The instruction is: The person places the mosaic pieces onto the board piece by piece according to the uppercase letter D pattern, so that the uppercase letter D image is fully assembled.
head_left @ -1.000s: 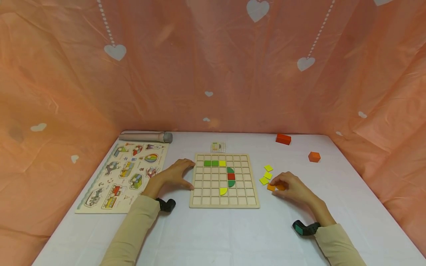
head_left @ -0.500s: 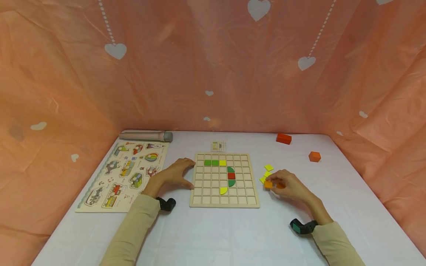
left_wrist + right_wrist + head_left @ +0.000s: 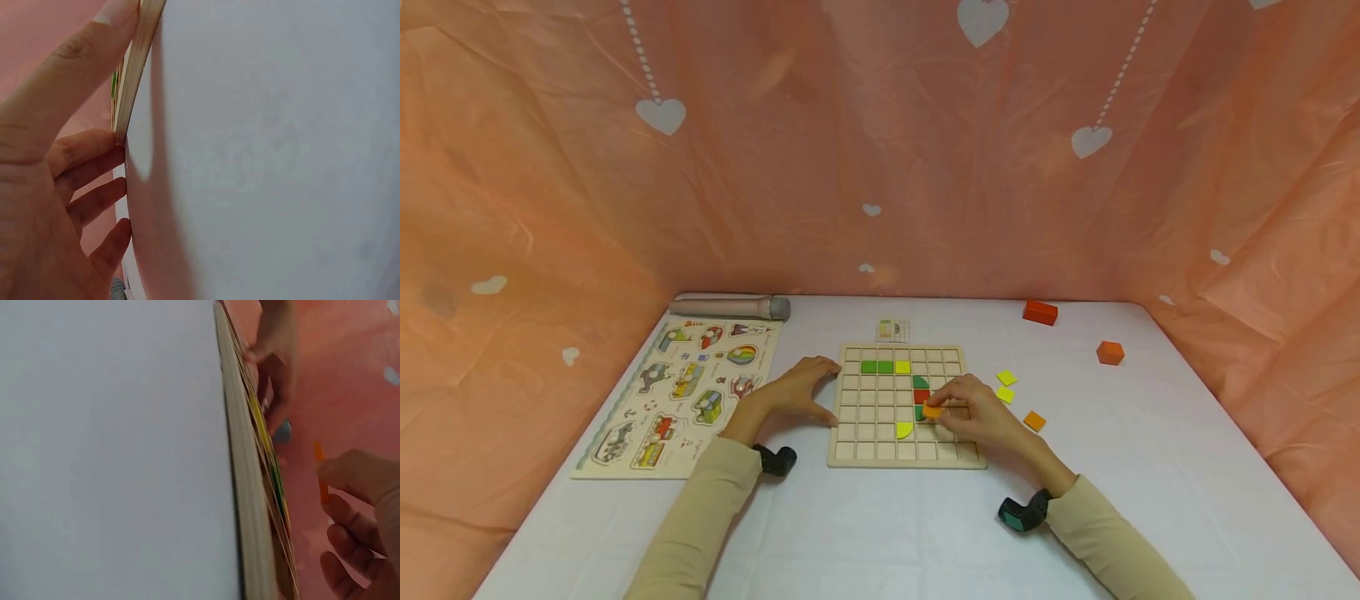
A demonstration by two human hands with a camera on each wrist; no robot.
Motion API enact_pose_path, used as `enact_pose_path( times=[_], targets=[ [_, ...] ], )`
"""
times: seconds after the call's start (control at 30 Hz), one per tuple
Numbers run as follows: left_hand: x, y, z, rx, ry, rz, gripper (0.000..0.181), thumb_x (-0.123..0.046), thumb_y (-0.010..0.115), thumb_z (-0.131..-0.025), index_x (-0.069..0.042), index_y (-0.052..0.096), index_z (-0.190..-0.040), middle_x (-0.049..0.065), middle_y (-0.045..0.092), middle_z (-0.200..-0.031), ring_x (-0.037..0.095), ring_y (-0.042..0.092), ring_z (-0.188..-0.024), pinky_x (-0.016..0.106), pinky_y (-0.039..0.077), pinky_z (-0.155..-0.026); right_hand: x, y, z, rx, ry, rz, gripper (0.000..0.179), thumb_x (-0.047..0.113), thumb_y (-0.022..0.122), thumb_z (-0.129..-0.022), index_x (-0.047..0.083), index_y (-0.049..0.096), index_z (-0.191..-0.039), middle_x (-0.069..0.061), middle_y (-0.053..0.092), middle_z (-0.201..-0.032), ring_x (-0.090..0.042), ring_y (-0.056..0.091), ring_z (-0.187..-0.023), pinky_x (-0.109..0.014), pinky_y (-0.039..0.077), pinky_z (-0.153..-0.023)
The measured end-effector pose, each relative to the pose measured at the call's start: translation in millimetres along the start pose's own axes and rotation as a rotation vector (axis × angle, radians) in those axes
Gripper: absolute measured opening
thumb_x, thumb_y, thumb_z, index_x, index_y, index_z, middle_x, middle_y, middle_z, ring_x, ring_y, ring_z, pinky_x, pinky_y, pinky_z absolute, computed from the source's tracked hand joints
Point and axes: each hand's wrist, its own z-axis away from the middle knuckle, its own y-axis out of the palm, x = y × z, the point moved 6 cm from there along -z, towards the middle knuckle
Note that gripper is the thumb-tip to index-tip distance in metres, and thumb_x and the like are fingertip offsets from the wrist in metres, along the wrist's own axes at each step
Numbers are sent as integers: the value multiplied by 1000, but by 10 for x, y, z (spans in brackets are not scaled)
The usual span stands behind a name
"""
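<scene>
My right hand (image 3: 973, 408) pinches a small orange square tile (image 3: 932, 412) between thumb and fingers, above the wooden grid board (image 3: 865, 454). In the right wrist view the tile (image 3: 321, 475) shows edge-on, apart from the board. Below it, a green quarter-round tile (image 3: 919, 412) is partly covered. The board also bears a red square (image 3: 921, 397), another green quarter-round (image 3: 920, 382), a yellow quarter-round (image 3: 904, 430), and a row of two green squares (image 3: 877, 367) and one yellow (image 3: 902, 367). My left hand (image 3: 793, 390) touches the board's left edge with spread thumb and fingers.
Two yellow tiles (image 3: 1006, 395) and one orange tile (image 3: 1033, 421) lie right of the board. A pattern card (image 3: 892, 330) lies behind it. A picture puzzle (image 3: 700, 392) and a microphone (image 3: 730, 307) are at left, red (image 3: 1040, 312) and orange (image 3: 1109, 352) blocks at back right.
My right hand has lifted an orange tile from beside the yellow ones and carried it left over the board. Another orange tile remains on the table. The left hand stays put.
</scene>
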Motion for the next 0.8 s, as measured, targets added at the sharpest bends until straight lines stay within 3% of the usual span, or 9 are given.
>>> enact_pose_path(
  times=[0.4,0.8],
  targets=[
    [-14,-14,13,-7,6,-20,87,-38,83,-65,5,45,-130,21,45,-134,38,36,-126,48,29,-108,237,435,-218,53,-116,40,17,14,72,-81,13,71,-98,6,63,-98,-13,49,-96,-28,42,-78],
    [1,-4,6,-6,6,-24,89,-39,84,-64,6,45,-130,22,45,-134,38,36,-127,48,28,-109,306,570,-232,65,-155,88,10,17,73,-81,15,73,-91,5,64,-96,-13,48,-96,-29,43,-82]
  ],
)
